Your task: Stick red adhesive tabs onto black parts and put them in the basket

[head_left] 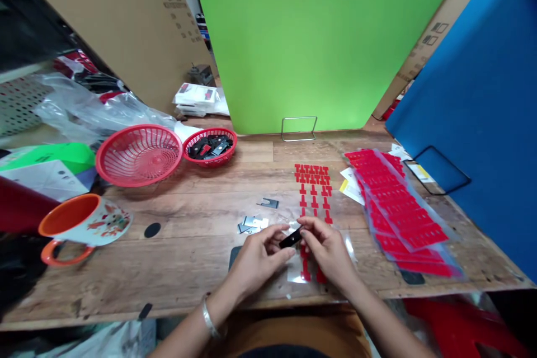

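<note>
Small flat black plastic clip [290, 239] looked light, stiff; left hand [257, 260] and right hand [326, 250] fingers probably pinched its ends.

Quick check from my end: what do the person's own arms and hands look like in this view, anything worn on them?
Both forearms are bare, with no sleeves in view and no gloves. The left hand has a plain silver metal bangle around its wrist. The right hand shows no ring, watch or band that I can make out. No markings are visible on either arm.
</note>
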Tool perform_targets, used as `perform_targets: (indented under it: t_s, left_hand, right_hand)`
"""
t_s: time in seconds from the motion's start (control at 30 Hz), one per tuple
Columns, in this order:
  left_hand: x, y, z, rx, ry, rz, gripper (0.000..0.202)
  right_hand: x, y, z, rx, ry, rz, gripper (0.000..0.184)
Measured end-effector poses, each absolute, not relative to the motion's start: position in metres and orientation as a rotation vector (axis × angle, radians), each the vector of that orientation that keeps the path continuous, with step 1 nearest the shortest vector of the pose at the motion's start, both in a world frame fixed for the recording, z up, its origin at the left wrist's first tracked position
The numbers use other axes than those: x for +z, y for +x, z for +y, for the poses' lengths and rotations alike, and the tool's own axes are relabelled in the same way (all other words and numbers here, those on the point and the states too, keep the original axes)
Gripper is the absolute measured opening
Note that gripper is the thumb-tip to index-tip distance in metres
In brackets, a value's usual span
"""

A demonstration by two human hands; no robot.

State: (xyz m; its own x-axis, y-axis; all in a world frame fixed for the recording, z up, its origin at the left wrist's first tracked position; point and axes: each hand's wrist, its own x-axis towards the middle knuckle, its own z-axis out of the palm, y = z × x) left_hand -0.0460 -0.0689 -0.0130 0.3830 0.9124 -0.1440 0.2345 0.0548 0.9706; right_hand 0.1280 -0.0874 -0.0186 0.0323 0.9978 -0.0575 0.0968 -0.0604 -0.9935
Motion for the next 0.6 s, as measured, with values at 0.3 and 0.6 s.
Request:
perform_targets:
  t_s: [0.3, 0.6]
  left_hand:
    - [-0.022, -0.027, -0.069, 0.694, 0.770, 1.085, 0.036]
    - [-0.021, -0.021, -0.079, 0.764, 0.927, 1.129, 0.033]
  right_hand:
    - [-0.024, 0.132, -0.086, 1.483, -1.319, -1.081, 0.035]
    - [-0.029, 0.126, -0.092, 1.438, -1.374, -1.046, 0.036]
